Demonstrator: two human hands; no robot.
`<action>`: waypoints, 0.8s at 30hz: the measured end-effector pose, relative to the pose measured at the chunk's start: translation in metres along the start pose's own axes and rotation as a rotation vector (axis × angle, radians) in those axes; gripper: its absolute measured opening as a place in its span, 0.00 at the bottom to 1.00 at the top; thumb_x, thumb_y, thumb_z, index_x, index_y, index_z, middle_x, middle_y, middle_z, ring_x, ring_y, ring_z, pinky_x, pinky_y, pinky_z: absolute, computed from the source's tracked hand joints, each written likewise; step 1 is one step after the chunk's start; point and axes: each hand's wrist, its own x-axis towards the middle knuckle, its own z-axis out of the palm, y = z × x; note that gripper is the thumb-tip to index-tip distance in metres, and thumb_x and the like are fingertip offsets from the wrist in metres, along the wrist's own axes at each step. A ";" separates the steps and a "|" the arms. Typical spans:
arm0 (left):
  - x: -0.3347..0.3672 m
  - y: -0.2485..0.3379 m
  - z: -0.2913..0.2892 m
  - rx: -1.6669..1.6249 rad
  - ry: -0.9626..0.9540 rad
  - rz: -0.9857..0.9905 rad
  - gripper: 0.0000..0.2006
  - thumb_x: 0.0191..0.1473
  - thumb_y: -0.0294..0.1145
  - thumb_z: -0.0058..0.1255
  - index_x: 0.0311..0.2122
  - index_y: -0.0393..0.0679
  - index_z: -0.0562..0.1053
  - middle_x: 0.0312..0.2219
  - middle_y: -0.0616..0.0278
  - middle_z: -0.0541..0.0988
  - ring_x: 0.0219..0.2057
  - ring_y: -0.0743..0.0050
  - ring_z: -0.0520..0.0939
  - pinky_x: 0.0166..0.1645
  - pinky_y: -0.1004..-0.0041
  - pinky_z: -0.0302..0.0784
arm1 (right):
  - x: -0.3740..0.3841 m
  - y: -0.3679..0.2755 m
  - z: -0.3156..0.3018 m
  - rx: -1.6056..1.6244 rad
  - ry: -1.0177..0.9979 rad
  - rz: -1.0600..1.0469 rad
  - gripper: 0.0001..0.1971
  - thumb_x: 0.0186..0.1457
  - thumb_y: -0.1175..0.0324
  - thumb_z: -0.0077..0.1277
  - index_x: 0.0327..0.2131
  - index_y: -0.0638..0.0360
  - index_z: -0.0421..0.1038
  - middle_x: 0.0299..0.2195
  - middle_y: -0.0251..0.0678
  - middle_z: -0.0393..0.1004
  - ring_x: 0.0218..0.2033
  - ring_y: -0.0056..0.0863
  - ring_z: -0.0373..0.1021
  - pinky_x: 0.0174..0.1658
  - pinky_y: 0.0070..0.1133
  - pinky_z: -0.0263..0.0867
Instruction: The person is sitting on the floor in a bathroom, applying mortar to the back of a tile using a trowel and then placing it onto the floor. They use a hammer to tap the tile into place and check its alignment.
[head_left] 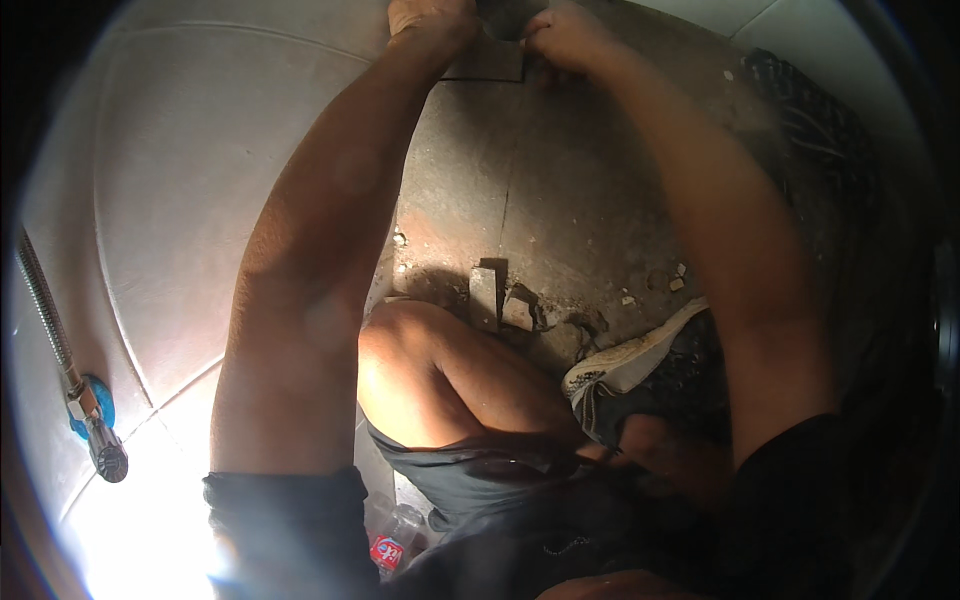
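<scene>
Both my arms stretch toward the top edge of the view. My left hand is closed beside a flat grey rectangular piece that looks like tile, and the top edge cuts off part of its fingers. My right hand has its fingers curled in at the right side of a dark grey object between the hands. What either hand grips, if anything, cannot be made out. The flat piece lies low against the dusty floor.
Near my bent knee are a small upright slab piece, broken chunks and a shoe. A braided hose with a metal valve is mounted on the pale tiled wall at left. A clear bottle lies below; dark patterned cloth sits right.
</scene>
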 end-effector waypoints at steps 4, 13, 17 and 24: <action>0.012 -0.005 0.014 -0.035 0.009 -0.037 0.25 0.62 0.33 0.51 0.63 0.42 0.65 0.68 0.57 0.62 0.65 0.58 0.71 0.64 0.61 0.72 | 0.022 0.009 0.010 -0.184 0.020 -0.135 0.12 0.52 0.69 0.55 0.37 0.58 0.84 0.36 0.48 0.83 0.37 0.46 0.80 0.44 0.35 0.75; 0.011 -0.004 0.013 -0.044 -0.076 -0.042 0.23 0.62 0.35 0.52 0.61 0.40 0.69 0.63 0.51 0.69 0.61 0.53 0.74 0.64 0.59 0.73 | -0.003 -0.007 -0.003 -0.136 0.018 -0.110 0.11 0.54 0.72 0.54 0.38 0.62 0.83 0.35 0.47 0.83 0.36 0.37 0.80 0.41 0.33 0.75; 0.007 -0.034 0.049 -0.075 0.038 0.107 0.25 0.60 0.33 0.51 0.62 0.40 0.67 0.62 0.48 0.70 0.60 0.49 0.75 0.63 0.58 0.73 | -0.053 -0.042 -0.016 0.137 0.023 0.000 0.13 0.57 0.74 0.56 0.46 0.65 0.80 0.38 0.47 0.83 0.33 0.30 0.80 0.40 0.28 0.75; -0.082 -0.045 0.115 -0.337 0.359 0.215 0.27 0.61 0.25 0.44 0.65 0.35 0.63 0.63 0.43 0.65 0.64 0.44 0.65 0.69 0.59 0.63 | -0.040 -0.003 0.018 -0.387 0.052 -0.371 0.35 0.52 0.58 0.67 0.62 0.57 0.68 0.55 0.37 0.70 0.52 0.36 0.73 0.58 0.32 0.71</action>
